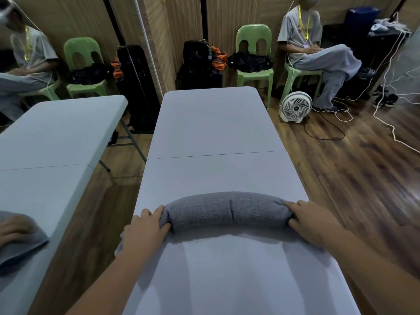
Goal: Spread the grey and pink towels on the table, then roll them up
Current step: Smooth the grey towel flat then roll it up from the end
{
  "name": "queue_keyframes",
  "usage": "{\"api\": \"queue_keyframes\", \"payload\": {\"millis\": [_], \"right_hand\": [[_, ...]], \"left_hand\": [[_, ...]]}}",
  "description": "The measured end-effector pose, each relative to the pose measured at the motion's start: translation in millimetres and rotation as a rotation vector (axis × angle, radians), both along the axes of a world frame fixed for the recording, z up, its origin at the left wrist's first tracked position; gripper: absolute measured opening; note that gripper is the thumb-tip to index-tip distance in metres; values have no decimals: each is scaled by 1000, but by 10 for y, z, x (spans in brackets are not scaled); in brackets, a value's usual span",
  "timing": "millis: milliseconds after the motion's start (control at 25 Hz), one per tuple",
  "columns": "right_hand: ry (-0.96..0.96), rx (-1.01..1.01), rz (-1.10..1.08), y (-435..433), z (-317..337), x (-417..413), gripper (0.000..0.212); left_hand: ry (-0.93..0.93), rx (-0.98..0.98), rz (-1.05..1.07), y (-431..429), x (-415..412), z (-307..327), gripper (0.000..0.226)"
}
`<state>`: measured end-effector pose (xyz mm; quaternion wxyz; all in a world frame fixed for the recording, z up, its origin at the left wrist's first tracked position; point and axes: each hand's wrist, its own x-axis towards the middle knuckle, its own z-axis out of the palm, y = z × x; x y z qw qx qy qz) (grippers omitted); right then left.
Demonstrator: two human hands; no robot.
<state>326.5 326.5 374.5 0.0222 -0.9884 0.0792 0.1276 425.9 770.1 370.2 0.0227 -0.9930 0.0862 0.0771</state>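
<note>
The grey towel (pixel 227 210) is lying as a thick roll across the near part of the table (pixel 216 123). The left hand (pixel 147 226) is closing its grip round the nine o'clock end and the right hand (pixel 309 223) round the three o'clock end, fingers over the top. Finishing well is probably calling for equal pressure from both hands, keeping the roll tight and its ends level. The pink towel is not showing.

A long white folding table (pixel 211 123), seamed across its middle, stands on the wood floor (pixel 341 178) and bears a grey towel (pixel 227 210), rolled up and lying crosswise toward its near end.
</note>
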Motion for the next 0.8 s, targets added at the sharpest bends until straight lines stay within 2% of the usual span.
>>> {"api": "queue_keyframes", "payload": {"millis": [160,280,360,400,440,480,520,560,600,640,680,720,800], "right_hand": [[-114,228,-118,615,-33,-320,30],[-141,406,-139,1079,-34,-366,32],[7,582,-135,1297,93,-322,49],[99,587,-101,1362,159,-303,67],[164,493,-34,1393,215,-292,86],[192,356,37,1397,239,-287,104],[199,231,104,1390,246,-278,116],[212,141,159,1376,243,-255,121],[232,84,213,1357,225,-222,121],[254,31,271,1333,199,-170,119],[274,-21,325,1304,187,-113,117],[291,-70,369,1277,185,-52,116],[285,-126,431,1224,204,43,110]], "left_hand": [[95,-86,124,-431,-463,57,65],[276,-327,165,-910,-857,126,76],[481,-611,239,-1185,-1019,213,83],[623,-763,302,-1255,-1039,269,81],[791,-877,349,-1280,-1028,326,74],[933,-907,307,-1272,-1008,406,63],[976,-847,156,-1235,-969,487,50],[902,-755,-57,-1178,-918,535,39],[713,-630,-286,-1112,-837,555,34],[473,-473,-489,-1035,-739,578,42],[276,-280,-650,-964,-613,548,62],[158,-127,-734,-895,-485,536,87],[183,10,-691,-780,-266,487,120]]}}
